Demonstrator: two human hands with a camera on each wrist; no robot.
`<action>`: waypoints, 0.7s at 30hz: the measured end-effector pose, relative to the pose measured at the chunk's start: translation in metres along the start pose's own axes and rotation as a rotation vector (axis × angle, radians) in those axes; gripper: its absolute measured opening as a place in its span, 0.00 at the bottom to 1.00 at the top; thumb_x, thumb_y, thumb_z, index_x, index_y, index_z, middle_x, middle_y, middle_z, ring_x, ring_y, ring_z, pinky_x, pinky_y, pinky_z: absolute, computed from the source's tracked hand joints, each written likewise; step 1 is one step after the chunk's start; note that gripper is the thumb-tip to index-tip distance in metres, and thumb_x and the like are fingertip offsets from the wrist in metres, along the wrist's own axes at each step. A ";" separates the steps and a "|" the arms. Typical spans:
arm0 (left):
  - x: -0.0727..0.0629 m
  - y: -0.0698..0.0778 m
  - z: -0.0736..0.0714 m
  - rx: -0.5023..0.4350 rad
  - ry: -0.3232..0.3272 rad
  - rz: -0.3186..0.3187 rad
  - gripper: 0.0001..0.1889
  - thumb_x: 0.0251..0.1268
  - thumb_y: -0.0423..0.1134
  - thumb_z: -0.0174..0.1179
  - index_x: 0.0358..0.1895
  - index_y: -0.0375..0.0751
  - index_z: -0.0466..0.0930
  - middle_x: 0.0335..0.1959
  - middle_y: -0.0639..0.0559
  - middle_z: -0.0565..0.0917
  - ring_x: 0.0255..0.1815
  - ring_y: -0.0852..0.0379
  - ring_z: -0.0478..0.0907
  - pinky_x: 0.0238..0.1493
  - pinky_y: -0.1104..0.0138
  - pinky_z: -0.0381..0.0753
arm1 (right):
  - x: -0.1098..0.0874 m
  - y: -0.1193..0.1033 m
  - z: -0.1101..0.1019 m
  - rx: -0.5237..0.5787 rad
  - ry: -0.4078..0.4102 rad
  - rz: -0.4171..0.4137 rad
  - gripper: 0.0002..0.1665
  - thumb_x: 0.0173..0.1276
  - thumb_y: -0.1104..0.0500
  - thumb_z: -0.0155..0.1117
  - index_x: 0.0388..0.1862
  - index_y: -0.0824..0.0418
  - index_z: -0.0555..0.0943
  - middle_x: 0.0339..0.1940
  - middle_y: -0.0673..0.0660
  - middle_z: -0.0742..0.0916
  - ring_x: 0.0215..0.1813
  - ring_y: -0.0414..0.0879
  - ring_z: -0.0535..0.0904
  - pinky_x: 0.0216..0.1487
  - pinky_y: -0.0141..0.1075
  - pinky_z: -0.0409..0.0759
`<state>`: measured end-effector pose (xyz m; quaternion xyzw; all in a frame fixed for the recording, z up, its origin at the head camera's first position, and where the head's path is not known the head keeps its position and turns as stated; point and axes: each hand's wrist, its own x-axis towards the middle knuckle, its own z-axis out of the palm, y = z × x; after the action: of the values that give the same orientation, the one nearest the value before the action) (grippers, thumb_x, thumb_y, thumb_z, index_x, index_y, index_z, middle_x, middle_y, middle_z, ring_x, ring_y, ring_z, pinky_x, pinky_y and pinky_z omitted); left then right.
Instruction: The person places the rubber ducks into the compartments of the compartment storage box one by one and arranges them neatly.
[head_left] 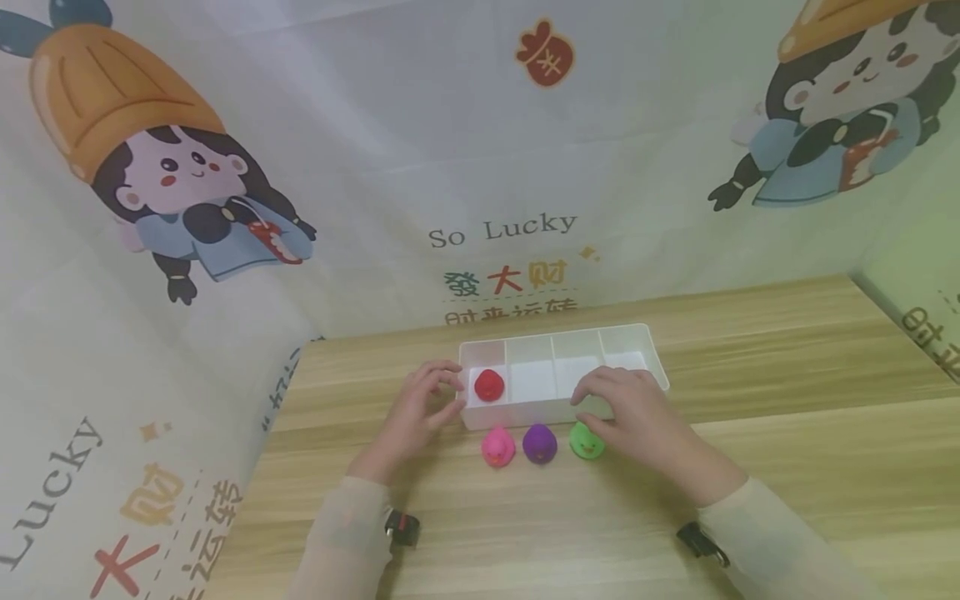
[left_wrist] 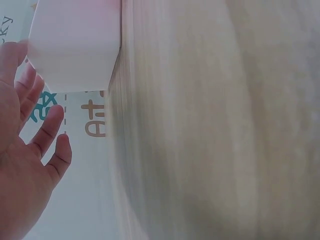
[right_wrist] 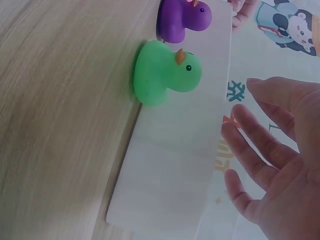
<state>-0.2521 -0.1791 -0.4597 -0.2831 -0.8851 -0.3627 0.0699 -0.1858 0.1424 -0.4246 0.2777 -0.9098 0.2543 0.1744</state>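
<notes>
A white box (head_left: pixel 558 410) with a row of compartments stands on the table, and a red rubber duck (head_left: pixel 489 385) sits in its leftmost compartment. Along its front side, outside it, a pink duck (head_left: pixel 498 447), a purple duck (head_left: pixel 540 444) and a green duck (head_left: pixel 587 441) stand in a row. My left hand (head_left: pixel 420 410) is at the box's left end, fingertips close to the rim, holding nothing. Above the front right of the box, near the green duck, my right hand (head_left: pixel 632 417) hovers with loosely bent fingers; the right wrist view shows nothing in it.
The wood-grain table (head_left: pixel 787 417) extends to both sides of the box and in front. Behind it hangs a printed cloth (head_left: pixel 375 208) with cartoon figures and lettering. Each sleeve carries a black wrist device, one on the left (head_left: pixel 402 528) and one on the right (head_left: pixel 702 543).
</notes>
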 end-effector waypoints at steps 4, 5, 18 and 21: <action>-0.001 0.001 -0.001 0.000 -0.001 -0.001 0.10 0.55 0.40 0.60 0.39 0.48 0.72 0.55 0.58 0.67 0.48 0.58 0.65 0.45 0.61 0.70 | -0.001 0.000 -0.001 0.021 -0.001 -0.005 0.09 0.52 0.55 0.66 0.33 0.48 0.77 0.37 0.42 0.80 0.44 0.40 0.74 0.46 0.44 0.66; -0.001 0.000 -0.001 -0.002 -0.001 0.000 0.10 0.55 0.40 0.60 0.39 0.48 0.72 0.55 0.58 0.67 0.48 0.58 0.65 0.45 0.60 0.70 | -0.001 0.000 -0.001 0.030 -0.001 -0.005 0.09 0.52 0.55 0.66 0.33 0.49 0.77 0.37 0.42 0.80 0.43 0.40 0.74 0.46 0.42 0.67; 0.000 -0.002 0.001 0.000 0.000 -0.007 0.10 0.55 0.42 0.60 0.39 0.49 0.72 0.55 0.60 0.67 0.47 0.59 0.65 0.45 0.62 0.69 | -0.009 -0.001 0.000 0.088 -0.095 0.076 0.10 0.53 0.56 0.65 0.35 0.49 0.77 0.36 0.41 0.79 0.36 0.39 0.75 0.38 0.32 0.73; 0.000 -0.001 0.000 -0.001 -0.001 -0.004 0.10 0.55 0.42 0.60 0.39 0.49 0.72 0.55 0.60 0.67 0.47 0.58 0.65 0.45 0.62 0.69 | -0.012 0.000 0.002 0.100 -0.105 0.080 0.10 0.53 0.57 0.65 0.35 0.50 0.77 0.35 0.41 0.80 0.36 0.40 0.75 0.38 0.32 0.73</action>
<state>-0.2530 -0.1792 -0.4606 -0.2815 -0.8856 -0.3631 0.0684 -0.1775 0.1462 -0.4320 0.2627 -0.9142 0.2912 0.1021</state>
